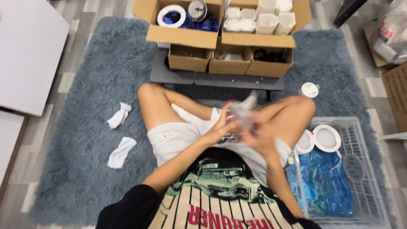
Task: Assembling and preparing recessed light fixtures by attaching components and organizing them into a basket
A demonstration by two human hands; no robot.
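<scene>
A person sits cross-legged on a shaggy grey-blue rug [85,127], and both hands meet over the lap around a small clear, blurred item [241,113] whose kind cannot be told. The left hand [220,127] curls its fingers against the near left side of that item, and the right hand [259,136] closes on it from the right and below; motion blur hides exactly how the fingers pinch. Beyond the item, a low grey worktop [169,75] carries three small open cardboard boxes [231,63], with two larger open boxes [182,36] stacked above them. To the right of the item stands a clear plastic crate [364,186] holding a blue bag [326,182] and two round white discs [326,138]. Well to the left of the item, two crumpled white cloths [120,135] lie on the rug.
</scene>
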